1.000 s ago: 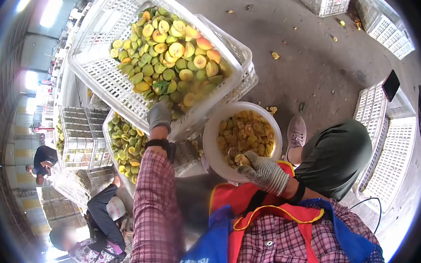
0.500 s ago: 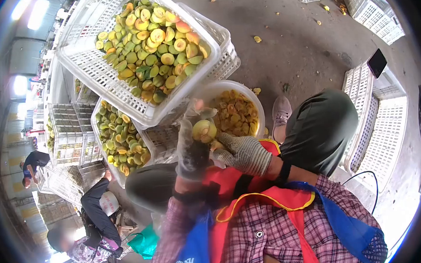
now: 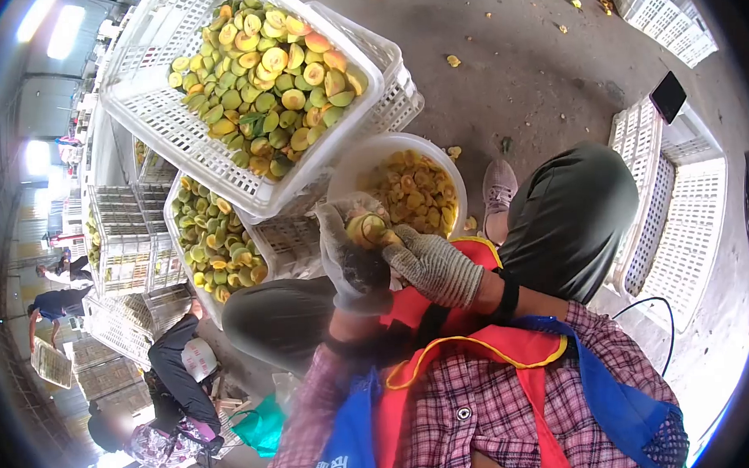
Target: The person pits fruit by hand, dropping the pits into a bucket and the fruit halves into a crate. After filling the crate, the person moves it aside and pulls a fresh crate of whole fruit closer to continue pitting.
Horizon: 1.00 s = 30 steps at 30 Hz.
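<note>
My left hand (image 3: 352, 256), in a pale, stained glove, is cupped around a peach half (image 3: 366, 231) with its cut face partly visible. Pressed up against that fruit from the right is my right hand (image 3: 440, 266), in a grey striped knit glove. Its fingers are closed; whatever they grip is too hidden to make out. Just beyond both hands stands a round white tub (image 3: 462, 197) holding yellow-brown fruit pieces (image 3: 414, 189). A white crate (image 3: 161, 118) heaped with green-yellow peach halves (image 3: 274, 87) stands further off at upper left.
Another crate of peach halves (image 3: 214, 234) stands lower at left. Nested white crates (image 3: 679, 226) are at right, with a dark flat device (image 3: 668, 97) on their rim. Fruit scraps dot the concrete floor (image 3: 510, 66). A seated person (image 3: 161, 436) and another person holding a crate (image 3: 53, 314) are at left.
My left hand has drawn slightly down and in, turning the peach half towards my right hand. My right hand has barely moved. A person in the background at left now holds a crate.
</note>
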Each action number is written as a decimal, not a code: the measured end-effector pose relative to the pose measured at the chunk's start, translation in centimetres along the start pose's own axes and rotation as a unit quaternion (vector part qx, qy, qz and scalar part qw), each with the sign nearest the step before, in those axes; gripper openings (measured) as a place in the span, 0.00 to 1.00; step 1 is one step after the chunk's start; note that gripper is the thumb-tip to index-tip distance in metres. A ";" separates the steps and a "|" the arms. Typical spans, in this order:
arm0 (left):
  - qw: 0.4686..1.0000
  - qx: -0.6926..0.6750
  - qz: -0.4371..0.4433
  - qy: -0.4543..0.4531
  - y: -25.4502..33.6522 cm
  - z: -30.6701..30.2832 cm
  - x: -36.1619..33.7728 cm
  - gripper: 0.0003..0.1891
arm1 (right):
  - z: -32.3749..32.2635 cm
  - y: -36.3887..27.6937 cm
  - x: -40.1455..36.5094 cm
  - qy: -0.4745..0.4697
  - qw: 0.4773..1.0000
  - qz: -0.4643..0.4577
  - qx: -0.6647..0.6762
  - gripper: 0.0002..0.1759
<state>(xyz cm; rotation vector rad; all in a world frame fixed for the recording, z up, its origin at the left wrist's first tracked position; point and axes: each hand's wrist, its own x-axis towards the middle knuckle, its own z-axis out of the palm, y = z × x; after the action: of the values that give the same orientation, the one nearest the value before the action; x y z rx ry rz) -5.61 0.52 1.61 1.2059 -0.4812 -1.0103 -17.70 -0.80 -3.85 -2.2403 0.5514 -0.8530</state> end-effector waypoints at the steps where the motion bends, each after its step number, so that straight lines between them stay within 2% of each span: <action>1: 1.000 0.004 0.013 0.013 -0.3 0.1 0.0 0.27 | 0.2 -0.2 -0.2 0.001 1.000 0.002 0.001 0.16; 2: 1.000 0.005 0.011 0.012 -0.3 0.3 0.0 0.27 | -0.4 -1.0 0.4 -0.020 0.978 0.124 0.169 0.17; 3: 1.000 0.004 0.019 0.014 -0.2 0.5 -0.1 0.27 | -0.8 -1.7 0.6 -0.040 0.912 0.240 0.331 0.18; 4: 0.999 0.004 0.027 0.017 -0.2 0.6 -0.1 0.27 | -1.0 -1.9 0.6 -0.039 0.911 0.240 0.332 0.18; 6: 0.999 0.006 0.039 0.008 -0.5 0.5 0.1 0.27 | -1.1 -2.2 0.5 0.063 0.940 0.118 0.313 0.19; 7: 0.999 0.005 0.052 -0.001 -0.7 0.3 0.2 0.27 | -1.0 -1.9 0.3 0.064 0.940 0.119 0.314 0.19; 9: 1.000 -0.008 0.024 -0.001 -0.9 -0.6 0.2 0.24 | -1.2 -1.0 0.3 -0.102 0.928 0.168 0.318 0.19; 10: 1.000 -0.023 -0.002 -0.002 -1.0 -1.0 0.3 0.21 | -1.3 -0.7 0.4 -0.099 0.928 0.168 0.317 0.19; 11: 1.000 -0.023 -0.003 -0.004 -1.1 -1.2 0.6 0.21 | -1.8 -0.9 1.0 -0.155 0.864 0.273 0.394 0.19; 12: 0.998 -0.044 -0.034 -0.024 -1.2 -1.5 0.7 0.21 | -1.9 -1.1 1.2 -0.208 0.777 0.371 0.463 0.19; 13: 0.995 -0.066 -0.064 -0.043 -1.2 -1.7 0.8 0.21 | -1.8 -1.2 1.0 -0.208 0.777 0.372 0.464 0.19; 15: 0.994 -0.067 -0.067 -0.048 -0.8 -0.4 0.5 0.22 | -1.3 -1.3 0.6 -0.103 0.821 0.290 0.481 0.19; 19: 0.997 -0.001 -0.023 -0.071 -1.1 -1.1 0.6 0.24 | -1.2 -0.8 0.7 -0.141 0.822 0.314 0.454 0.18; 20: 0.995 0.043 -0.016 -0.088 -0.9 -1.6 0.6 0.24 | -0.7 -0.3 0.3 -0.086 0.922 0.157 0.343 0.17; 21: 0.995 0.044 -0.017 -0.087 -0.5 -1.7 0.7 0.24 | -0.1 0.3 -0.1 -0.027 0.976 -0.009 0.215 0.16; 22: 0.991 0.079 -0.018 -0.110 0.0 -1.8 0.7 0.24 | 0.9 0.9 -0.6 -0.028 0.976 -0.008 0.217 0.16; 24: 0.985 0.115 -0.013 -0.129 0.3 -1.8 0.5 0.25 | 2.1 1.6 -0.8 -0.121 0.938 0.059 0.319 0.18; 25: 0.985 0.131 0.040 -0.108 0.0 -1.6 0.0 0.23 | 2.3 1.7 -1.2 -0.125 0.938 0.050 0.320 0.18; 26: 0.981 0.150 0.093 -0.084 -0.2 -1.5 -0.4 0.22 | 1.8 0.7 -0.9 -0.112 0.829 0.217 0.502 0.19; 27: 0.987 0.109 0.101 -0.069 -0.5 -1.1 -0.6 0.20 | 1.4 -0.2 -0.6 -0.097 0.659 0.371 0.647 0.21; 28: 0.989 0.088 0.102 -0.067 -0.7 -0.9 -0.5 0.20 | 0.9 -0.7 -0.1 -0.107 0.660 0.362 0.650 0.21; 30: 0.949 0.271 0.122 -0.109 0.9 -0.8 -0.1 0.19 | -0.2 -0.8 -0.1 -0.081 0.677 0.343 0.646 0.23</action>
<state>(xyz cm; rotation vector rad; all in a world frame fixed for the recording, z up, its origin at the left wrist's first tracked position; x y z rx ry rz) -4.71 1.09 2.20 1.4769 -1.1095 -0.8211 -17.81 -0.21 -3.22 -0.6584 0.4122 -0.3586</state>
